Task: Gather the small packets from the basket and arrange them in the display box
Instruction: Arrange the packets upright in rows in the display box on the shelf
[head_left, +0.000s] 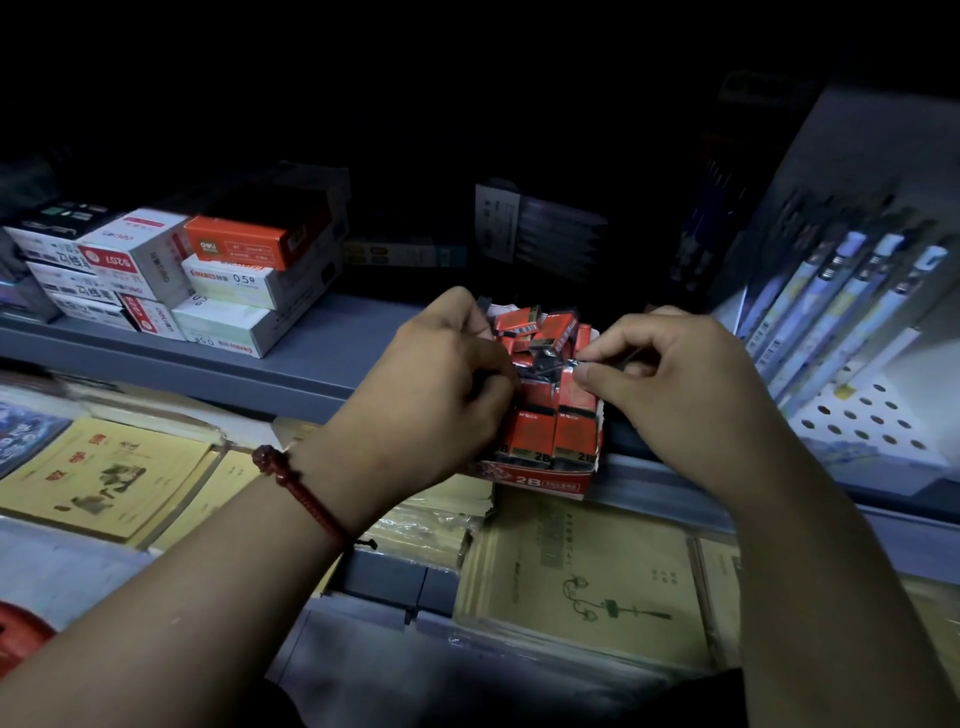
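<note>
- Standing on the front lip of the grey shelf (322, 343), the red display box (540, 480) marked 2B sits between your two hands.
- Inside it, red packets (535, 436) stand upright in a front row, with more of them heaped loosely behind.
- Your left hand (441, 374) presses against the box's left side, its fingers curled in and pinching at the packets near the top of the row.
- Your right hand (670, 374) comes in from the other side, thumb and forefinger closed narrowly on the top of a packet. The other fingers are curled under.
- You wear a red braided bracelet (296, 483) on your left wrist.
- Stacked stationery boxes (218, 280) fill the shelf to the left, well apart from the display box.
- Yellow notebooks (104, 473) lie on the level below.
- Carded pens (852, 291) hang in a row at the right, above a white pegboard (872, 415).
</note>
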